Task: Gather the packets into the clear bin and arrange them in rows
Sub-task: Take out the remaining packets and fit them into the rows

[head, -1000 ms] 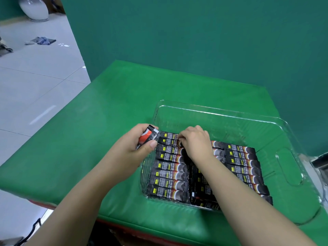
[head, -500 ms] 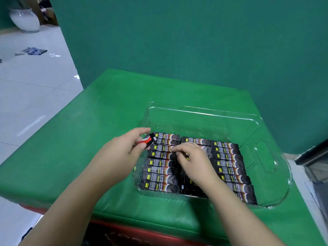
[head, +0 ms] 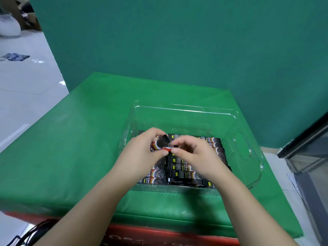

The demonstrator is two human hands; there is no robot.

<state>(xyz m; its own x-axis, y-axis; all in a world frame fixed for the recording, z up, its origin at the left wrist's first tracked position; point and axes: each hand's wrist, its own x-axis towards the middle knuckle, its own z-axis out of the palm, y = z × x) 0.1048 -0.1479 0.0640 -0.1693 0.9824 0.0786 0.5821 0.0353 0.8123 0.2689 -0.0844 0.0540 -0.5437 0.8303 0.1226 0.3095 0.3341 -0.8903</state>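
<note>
— What's off to the far left?

— White tiled floor, with a crumpled bluish cloth lying on it and the base of a white vessel cut off by the top corner. I can't make out what the vessel is.

— And your left hand?

— My left hand is over the left part of the clear bin, fingers curled round a single packet, black with a red end. My thumb pins it from below. Much of that packet is hidden inside my grip.

— The right?

— My right hand meets it in the middle, thumb and forefinger pinching the red end of the same packet. The other fingers are curled in loosely.

— Where are the rest of the packets?

— The rows of packets lie flat on the bin's floor, side by side, dark with small yellow marks. Both hands and wrists cover a good share of them, so I can't count the rows; it looks like three columns, perhaps. The print is too blurred to read.

— And the bin itself?

— It sits on the green tabletop, toward the right side, with a handle cutout in its right wall. The far strip of its floor behind the packets shows green through. At the far right edge a dark, glassy cabinet is cut off by the frame.
</note>
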